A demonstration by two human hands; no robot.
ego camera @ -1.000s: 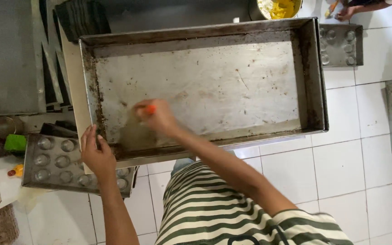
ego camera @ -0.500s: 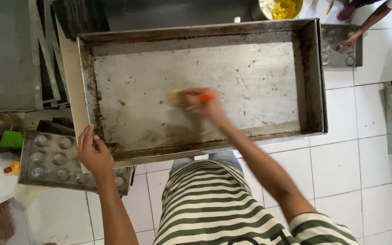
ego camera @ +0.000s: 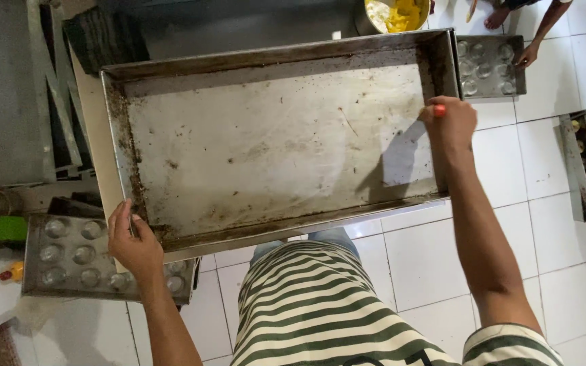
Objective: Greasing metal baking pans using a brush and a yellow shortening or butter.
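Left hand (ego camera: 133,245) clamped on near-left rim of large greasy baking tray (ego camera: 272,146), right hand (ego camera: 450,118) closed around orange-tipped tool (ego camera: 439,110) at tray's far-right wall

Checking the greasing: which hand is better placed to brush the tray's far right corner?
Right. The right hand holds the orange-handled brush at the baking tray's right wall; the left hand grips its near-left corner.

left hand (ego camera: 133,245) grips baking tray (ego camera: 272,146) near corner | right hand (ego camera: 450,120) presses orange-handled tool (ego camera: 438,110) at far-right wall
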